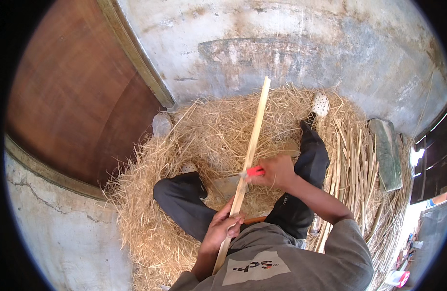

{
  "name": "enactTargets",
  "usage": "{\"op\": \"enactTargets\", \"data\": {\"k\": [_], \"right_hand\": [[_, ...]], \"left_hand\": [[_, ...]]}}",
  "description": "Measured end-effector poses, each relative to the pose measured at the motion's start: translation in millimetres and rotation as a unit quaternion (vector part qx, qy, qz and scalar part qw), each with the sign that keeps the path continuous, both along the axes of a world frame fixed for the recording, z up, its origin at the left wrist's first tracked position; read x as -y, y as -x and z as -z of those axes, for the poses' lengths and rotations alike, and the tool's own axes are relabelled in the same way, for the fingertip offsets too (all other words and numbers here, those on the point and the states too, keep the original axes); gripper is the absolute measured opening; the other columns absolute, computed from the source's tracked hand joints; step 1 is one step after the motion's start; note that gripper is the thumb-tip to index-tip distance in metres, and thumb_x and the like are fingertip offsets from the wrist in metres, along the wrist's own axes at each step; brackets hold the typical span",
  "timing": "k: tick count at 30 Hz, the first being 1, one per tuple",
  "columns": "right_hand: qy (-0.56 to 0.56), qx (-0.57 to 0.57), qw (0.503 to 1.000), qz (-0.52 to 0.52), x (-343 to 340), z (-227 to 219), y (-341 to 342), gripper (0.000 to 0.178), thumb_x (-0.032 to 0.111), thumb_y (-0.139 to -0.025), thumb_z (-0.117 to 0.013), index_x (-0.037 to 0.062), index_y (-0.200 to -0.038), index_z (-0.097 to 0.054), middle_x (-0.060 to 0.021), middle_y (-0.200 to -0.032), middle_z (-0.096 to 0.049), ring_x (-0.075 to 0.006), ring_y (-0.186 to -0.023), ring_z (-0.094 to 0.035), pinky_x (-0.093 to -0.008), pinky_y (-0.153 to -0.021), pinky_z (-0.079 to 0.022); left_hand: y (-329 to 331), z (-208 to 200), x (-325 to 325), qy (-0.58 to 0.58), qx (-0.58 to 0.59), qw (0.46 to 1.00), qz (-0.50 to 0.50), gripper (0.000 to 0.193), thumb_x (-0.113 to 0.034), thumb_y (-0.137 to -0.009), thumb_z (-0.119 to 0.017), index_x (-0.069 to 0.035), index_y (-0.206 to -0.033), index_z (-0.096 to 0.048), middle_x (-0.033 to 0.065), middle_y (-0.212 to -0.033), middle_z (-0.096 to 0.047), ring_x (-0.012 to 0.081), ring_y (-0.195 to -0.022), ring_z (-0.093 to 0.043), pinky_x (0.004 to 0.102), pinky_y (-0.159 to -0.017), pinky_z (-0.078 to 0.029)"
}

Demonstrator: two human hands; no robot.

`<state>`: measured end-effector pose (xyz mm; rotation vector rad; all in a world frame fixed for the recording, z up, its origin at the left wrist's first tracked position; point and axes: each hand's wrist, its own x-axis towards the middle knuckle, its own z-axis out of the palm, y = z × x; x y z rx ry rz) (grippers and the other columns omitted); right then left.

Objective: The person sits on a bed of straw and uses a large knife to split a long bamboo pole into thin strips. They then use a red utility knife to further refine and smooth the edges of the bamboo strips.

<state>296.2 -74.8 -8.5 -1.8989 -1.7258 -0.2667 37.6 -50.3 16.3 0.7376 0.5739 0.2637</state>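
Note:
A long, pale bamboo strip [256, 131] slants up and away from my lap, its far end pointing at the wall. My left hand [222, 229] is closed round its lower part, near my waist. Farther up, my right hand [278, 172] grips a red-handled knife [256, 171]. The knife's greyish tip meets the strip at about its middle; the blade itself is too blurred to make out. The strip passes between my bent legs, and its lower end reaches past my left hand beside my shirt.
Straw-like shavings [155, 218] cover the floor around my feet. To the right lies a bundle of long thin strips [352, 174], beside a greenish slab [386, 153]. A stained wall [281, 53] stands ahead, a brown door [82, 92] at left. A clear plastic bag [162, 125] sits near its frame.

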Motion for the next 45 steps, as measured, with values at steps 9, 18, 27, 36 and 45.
{"op": "enactTargets", "data": {"k": [9,18,27,36,45], "right_hand": [[0.000,0.008,1.000,0.001,-9,25,-8,0.068,0.075,-0.069,-0.063,0.0103,-0.052,-0.054,-0.0103,-0.047,-0.051,-0.0286,-0.044,-0.056,-0.0403,-0.045,-0.043],[-0.081,0.049,0.995,-0.028,-35,6,-27,0.072,0.079,-0.063,-0.064,0.0108,-0.051,-0.046,-0.0056,-0.046,-0.045,-0.0269,-0.042,-0.052,-0.0392,-0.043,-0.041],[0.089,-0.057,0.982,0.156,-66,8,-69,0.067,0.076,-0.074,-0.056,0.0108,-0.074,-0.068,-0.0122,-0.059,-0.061,-0.0313,-0.057,-0.063,-0.0427,-0.056,-0.050],[0.148,-0.033,0.955,0.254,-66,-6,-141,0.070,0.078,-0.079,-0.048,0.0144,-0.088,-0.075,-0.0160,-0.072,-0.067,-0.0321,-0.072,-0.068,-0.0469,-0.068,-0.052],[-0.007,-0.205,0.894,0.399,-38,7,-271,0.093,0.075,-0.089,-0.023,-0.0045,-0.073,-0.067,-0.0288,-0.077,-0.064,-0.0392,-0.083,-0.066,-0.0501,-0.076,-0.047]], "left_hand": [[10,-2,7,-0.039,-0.046,0.998,0.026,0.068,-0.001,-0.093,-0.049,-0.017,-0.154,-0.022,0.0010,-0.084,-0.049,0.0038,-0.057,-0.035,0.0194,-0.052,-0.033],[6,-8,0,-0.067,-0.045,0.997,0.018,0.071,0.002,-0.091,-0.048,-0.016,-0.154,-0.020,0.0005,-0.083,-0.046,0.0042,-0.058,-0.035,0.0187,-0.051,-0.031],[13,6,7,-0.047,-0.053,0.997,0.000,0.067,0.002,-0.089,-0.048,-0.013,-0.151,-0.027,0.0016,-0.079,-0.047,0.0045,-0.055,-0.035,0.0198,-0.048,-0.031],[8,1,15,-0.037,-0.076,0.995,0.048,0.066,0.000,-0.089,-0.051,-0.014,-0.150,-0.031,0.0000,-0.079,-0.045,0.0044,-0.056,-0.035,0.0187,-0.049,-0.030],[13,5,35,-0.080,-0.044,0.987,0.129,0.063,-0.002,-0.090,-0.048,-0.011,-0.149,-0.030,0.0044,-0.087,-0.052,0.0063,-0.055,-0.041,0.0203,-0.048,-0.035]]}}
